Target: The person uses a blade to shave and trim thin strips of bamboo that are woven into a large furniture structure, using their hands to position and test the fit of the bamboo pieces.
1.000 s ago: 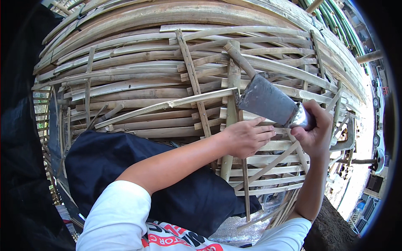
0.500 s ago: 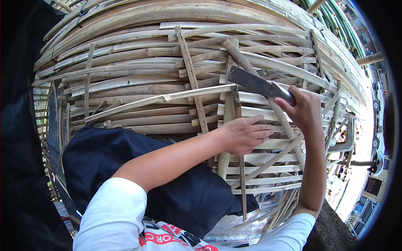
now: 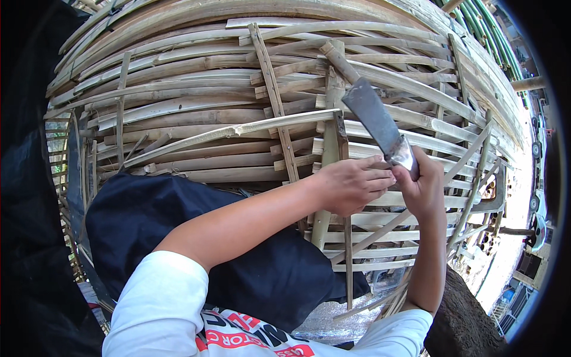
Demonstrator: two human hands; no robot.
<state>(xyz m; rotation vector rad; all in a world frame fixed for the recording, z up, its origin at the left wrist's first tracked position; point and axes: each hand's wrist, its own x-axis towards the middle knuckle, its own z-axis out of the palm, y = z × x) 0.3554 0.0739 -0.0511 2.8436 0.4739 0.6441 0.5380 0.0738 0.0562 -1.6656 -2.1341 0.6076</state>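
Observation:
In my right hand [image 3: 425,184] is a broad cleaver-like knife [image 3: 372,113]. Its dark, square-ended blade points up and left, above the bamboo slats. My left hand [image 3: 354,187] reaches across from the left, fingers stretched out, their tips meeting my right thumb near the base of the blade. Nothing shows in its grip. Beside my left hand stand a pale bamboo pole [image 3: 334,98] and a narrow dark upright stick [image 3: 342,140]. A split bamboo strip [image 3: 238,130] runs leftward from that stick across the stacked slats.
Stacked split bamboo [image 3: 196,116] fills the far side, with a nailed crosspiece [image 3: 270,86] over it. Black cloth [image 3: 232,256] lies below my left forearm. A tree trunk [image 3: 467,315] stands at lower right, and green poles [image 3: 482,35] lie at upper right.
My right hand has moved left and down with the knife, its blade turning more upright. My left hand has shifted slightly right, and the two hands now meet.

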